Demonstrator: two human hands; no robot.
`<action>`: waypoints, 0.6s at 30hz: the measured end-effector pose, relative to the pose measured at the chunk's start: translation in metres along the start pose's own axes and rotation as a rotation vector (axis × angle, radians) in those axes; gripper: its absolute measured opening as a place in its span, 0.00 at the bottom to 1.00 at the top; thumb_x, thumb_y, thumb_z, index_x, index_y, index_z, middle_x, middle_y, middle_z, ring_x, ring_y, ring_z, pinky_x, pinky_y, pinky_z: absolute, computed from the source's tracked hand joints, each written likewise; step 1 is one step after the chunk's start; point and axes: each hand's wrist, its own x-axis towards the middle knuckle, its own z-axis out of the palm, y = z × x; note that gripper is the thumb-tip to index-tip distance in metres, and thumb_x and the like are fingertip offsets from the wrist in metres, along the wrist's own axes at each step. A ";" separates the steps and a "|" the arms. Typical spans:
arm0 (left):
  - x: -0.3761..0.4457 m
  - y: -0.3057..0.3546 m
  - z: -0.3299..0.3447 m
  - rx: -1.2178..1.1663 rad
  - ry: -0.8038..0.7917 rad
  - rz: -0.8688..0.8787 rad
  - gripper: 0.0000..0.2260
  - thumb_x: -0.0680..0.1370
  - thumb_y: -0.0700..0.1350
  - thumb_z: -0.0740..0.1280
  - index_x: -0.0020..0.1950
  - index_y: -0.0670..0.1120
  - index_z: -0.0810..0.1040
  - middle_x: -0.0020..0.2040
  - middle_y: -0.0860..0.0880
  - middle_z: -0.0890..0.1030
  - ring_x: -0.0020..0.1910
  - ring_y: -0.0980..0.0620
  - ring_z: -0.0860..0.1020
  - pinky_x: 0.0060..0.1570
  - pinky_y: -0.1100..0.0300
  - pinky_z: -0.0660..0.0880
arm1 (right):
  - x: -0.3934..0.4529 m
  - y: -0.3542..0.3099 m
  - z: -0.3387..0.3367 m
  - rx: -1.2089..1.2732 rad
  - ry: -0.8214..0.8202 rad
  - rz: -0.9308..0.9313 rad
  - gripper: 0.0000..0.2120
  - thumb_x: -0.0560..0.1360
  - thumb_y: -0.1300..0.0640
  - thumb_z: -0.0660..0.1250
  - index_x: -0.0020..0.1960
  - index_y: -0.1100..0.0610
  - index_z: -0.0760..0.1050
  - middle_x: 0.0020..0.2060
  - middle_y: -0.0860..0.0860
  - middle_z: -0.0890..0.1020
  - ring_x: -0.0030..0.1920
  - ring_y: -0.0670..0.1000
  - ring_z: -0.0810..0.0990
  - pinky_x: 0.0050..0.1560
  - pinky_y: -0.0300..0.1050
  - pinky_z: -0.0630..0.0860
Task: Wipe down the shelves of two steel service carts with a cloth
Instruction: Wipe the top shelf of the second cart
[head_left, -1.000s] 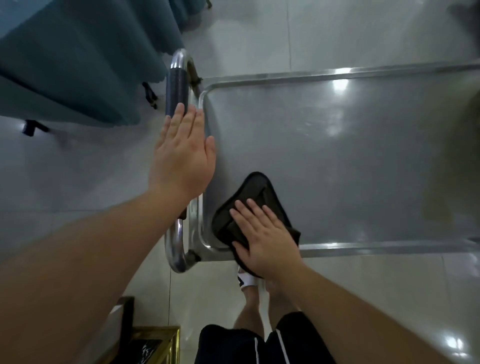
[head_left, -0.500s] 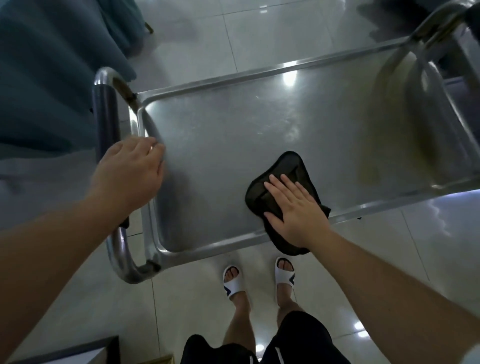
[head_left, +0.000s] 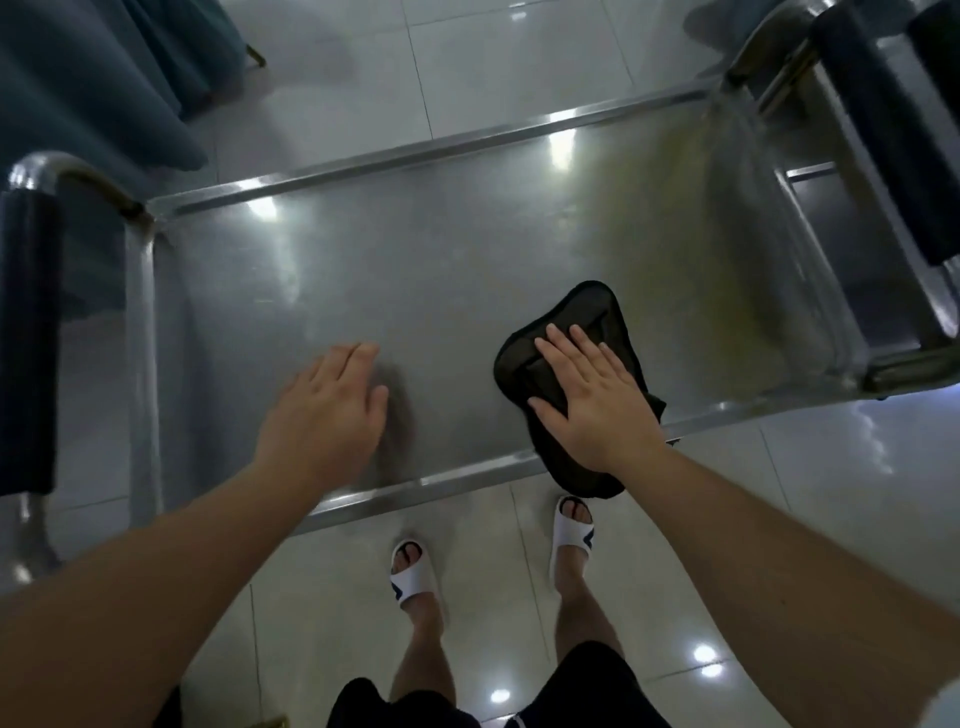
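A dark cloth (head_left: 563, 358) lies on the top shelf (head_left: 415, 291) of a steel cart, close to the shelf's near edge and toward its right end; the back part of the cloth hangs over that near rim and dips below it. The right hand (head_left: 592, 395) lies flat on top of the cloth with its fingers straight and a little spread — pressing down on it rather than curling round it. The fingertips point toward the far edge of the shelf, and the front of the cloth sticks out beyond them.

The left hand (head_left: 327, 410) is over the same shelf, near the near edge and left of the middle, well apart from the cloth. Its fingers are loosely straight and it holds nothing; it is blurred, and I cannot tell whether the palm touches the steel, though a dark shadow sits just beside it on the shelf.

The shelf is bare, shiny metal with a raised rim all round, and ceiling lights glint on it along the far edge. At its left end stands a bent tube handle with a dark grip (head_left: 26, 343). At the right end a second dark-padded handle (head_left: 878, 130) rises, with more steel framework beside it — whether that belongs to another cart I cannot tell.

Below the near rim the person's feet, in white slippers (head_left: 410, 577), stand on a pale tiled floor (head_left: 519, 62). Blue-green drapery (head_left: 93, 93) hangs at the far left corner.
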 end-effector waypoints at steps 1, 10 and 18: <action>0.003 0.015 0.007 -0.043 0.009 -0.043 0.25 0.84 0.53 0.56 0.79 0.44 0.68 0.76 0.41 0.72 0.72 0.36 0.72 0.70 0.41 0.70 | -0.002 0.017 -0.006 0.001 -0.002 0.001 0.36 0.83 0.32 0.48 0.86 0.44 0.46 0.85 0.41 0.45 0.84 0.44 0.38 0.83 0.49 0.39; 0.060 0.099 0.056 -0.197 0.174 -0.343 0.26 0.86 0.51 0.59 0.83 0.44 0.61 0.84 0.40 0.60 0.82 0.38 0.59 0.80 0.40 0.57 | -0.020 0.198 -0.060 -0.062 0.074 0.041 0.35 0.82 0.34 0.51 0.85 0.48 0.54 0.85 0.45 0.55 0.84 0.47 0.48 0.83 0.52 0.48; 0.089 0.083 0.086 -0.175 0.265 -0.496 0.29 0.86 0.57 0.49 0.85 0.48 0.54 0.87 0.45 0.53 0.86 0.44 0.51 0.83 0.43 0.50 | -0.004 0.233 -0.062 -0.006 0.306 0.577 0.34 0.84 0.39 0.52 0.85 0.52 0.51 0.85 0.51 0.52 0.85 0.53 0.48 0.84 0.56 0.47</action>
